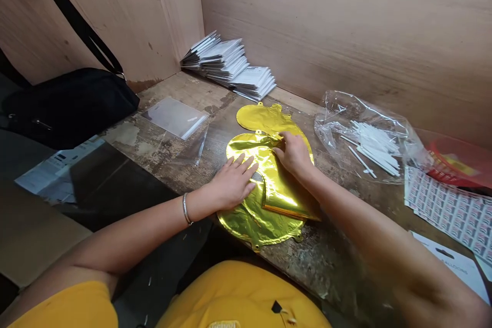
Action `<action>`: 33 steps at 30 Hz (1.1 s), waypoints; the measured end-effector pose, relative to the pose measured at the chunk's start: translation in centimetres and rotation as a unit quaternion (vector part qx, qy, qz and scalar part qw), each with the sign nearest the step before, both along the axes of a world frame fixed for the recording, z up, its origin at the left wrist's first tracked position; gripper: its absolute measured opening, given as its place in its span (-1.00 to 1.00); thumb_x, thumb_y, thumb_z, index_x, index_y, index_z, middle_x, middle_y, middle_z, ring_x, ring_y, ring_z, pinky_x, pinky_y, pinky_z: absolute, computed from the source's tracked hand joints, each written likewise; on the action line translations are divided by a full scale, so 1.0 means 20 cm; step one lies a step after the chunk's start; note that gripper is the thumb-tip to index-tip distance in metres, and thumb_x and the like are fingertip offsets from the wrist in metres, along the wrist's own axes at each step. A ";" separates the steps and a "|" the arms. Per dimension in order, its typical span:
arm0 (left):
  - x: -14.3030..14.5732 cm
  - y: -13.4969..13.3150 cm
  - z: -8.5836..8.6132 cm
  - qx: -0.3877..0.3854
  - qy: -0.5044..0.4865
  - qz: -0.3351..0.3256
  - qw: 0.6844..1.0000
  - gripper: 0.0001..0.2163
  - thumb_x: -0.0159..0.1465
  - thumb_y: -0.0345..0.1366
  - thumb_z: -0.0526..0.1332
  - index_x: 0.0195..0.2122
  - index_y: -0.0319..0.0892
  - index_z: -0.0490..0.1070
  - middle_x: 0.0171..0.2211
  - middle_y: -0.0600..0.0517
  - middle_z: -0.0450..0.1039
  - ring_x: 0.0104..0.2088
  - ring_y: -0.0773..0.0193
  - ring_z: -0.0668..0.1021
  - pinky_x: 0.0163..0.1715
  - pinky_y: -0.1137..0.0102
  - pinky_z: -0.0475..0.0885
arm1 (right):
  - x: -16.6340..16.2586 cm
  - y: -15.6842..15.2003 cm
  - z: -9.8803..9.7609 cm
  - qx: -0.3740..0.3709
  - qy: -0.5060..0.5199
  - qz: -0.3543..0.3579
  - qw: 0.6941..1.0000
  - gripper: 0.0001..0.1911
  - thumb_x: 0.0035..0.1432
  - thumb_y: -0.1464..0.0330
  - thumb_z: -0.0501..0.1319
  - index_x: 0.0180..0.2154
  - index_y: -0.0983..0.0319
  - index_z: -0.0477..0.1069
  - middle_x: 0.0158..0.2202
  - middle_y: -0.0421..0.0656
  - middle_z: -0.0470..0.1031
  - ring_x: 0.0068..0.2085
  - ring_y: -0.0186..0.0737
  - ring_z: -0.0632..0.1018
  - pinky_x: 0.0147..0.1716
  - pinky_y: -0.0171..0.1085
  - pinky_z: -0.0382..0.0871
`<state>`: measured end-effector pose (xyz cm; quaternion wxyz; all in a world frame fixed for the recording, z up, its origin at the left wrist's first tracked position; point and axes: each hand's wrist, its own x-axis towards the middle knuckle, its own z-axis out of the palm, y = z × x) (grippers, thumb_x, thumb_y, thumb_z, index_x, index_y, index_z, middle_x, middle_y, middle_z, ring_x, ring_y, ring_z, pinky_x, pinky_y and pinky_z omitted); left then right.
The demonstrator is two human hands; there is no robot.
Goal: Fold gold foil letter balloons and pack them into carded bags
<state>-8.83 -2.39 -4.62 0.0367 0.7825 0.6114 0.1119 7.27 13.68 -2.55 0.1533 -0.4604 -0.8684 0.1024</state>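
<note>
A shiny gold foil balloon lies flat on the wooden table, its right part folded over. A second flat gold piece shows at the far side; I cannot tell if it belongs to the same balloon. My left hand rests on the foil with fingers spread, near a small round gap. With fingers bent together, my right hand grips the foil at the upper fold; its fingertips are partly hidden. Small tabs stick out along the balloon's edges.
Stacked flat packets stand at the back corner. Clear plastic sleeves lie left. Right are a clear bag of white sticks, a red basket, sticker sheets and a white card. A black bag hangs left.
</note>
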 end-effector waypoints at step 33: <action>0.21 -0.22 -0.04 -0.023 0.000 -0.190 0.982 -0.48 0.41 -0.11 0.00 0.29 -0.32 0.16 0.30 -0.21 0.16 0.32 0.01 0.21 0.29 0.06 0.10 | 0.37 -0.57 0.01 -0.031 -0.143 0.191 0.971 -0.11 0.21 0.03 0.13 0.35 0.46 -0.04 0.40 0.17 -0.17 0.40 0.14 -0.13 0.33 0.11 -0.17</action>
